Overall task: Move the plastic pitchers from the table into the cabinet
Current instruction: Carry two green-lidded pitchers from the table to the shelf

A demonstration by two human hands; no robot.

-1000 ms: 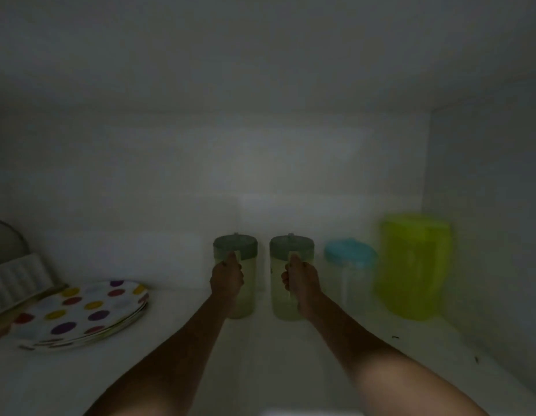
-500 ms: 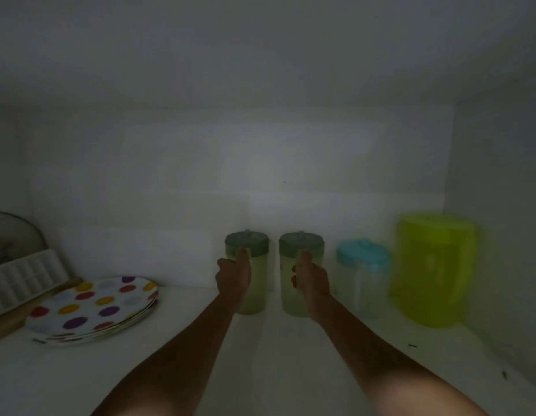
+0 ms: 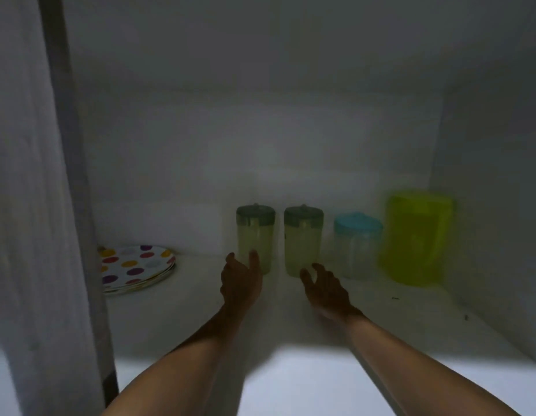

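Both hands off pitchers since earlier frame: left hand [image 3: 241, 279] and right hand [image 3: 325, 288] grips apart, empty. Four pitchers [image 3: 255, 238] upright on cabinet shelf [image 3: 410, 319]; table unseen, remainder unknown.

Dim cabinet interior, soft blur, brighter foreground

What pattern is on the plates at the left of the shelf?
Multicoloured polka dots on white plates, seen in the head view.

Pretty dim in here: plain white back wall [image 3: 260, 151] mid-frame, white side wall [image 3: 494, 205] on the right, brighter white shelf floor [image 3: 290, 379] along the bottom.
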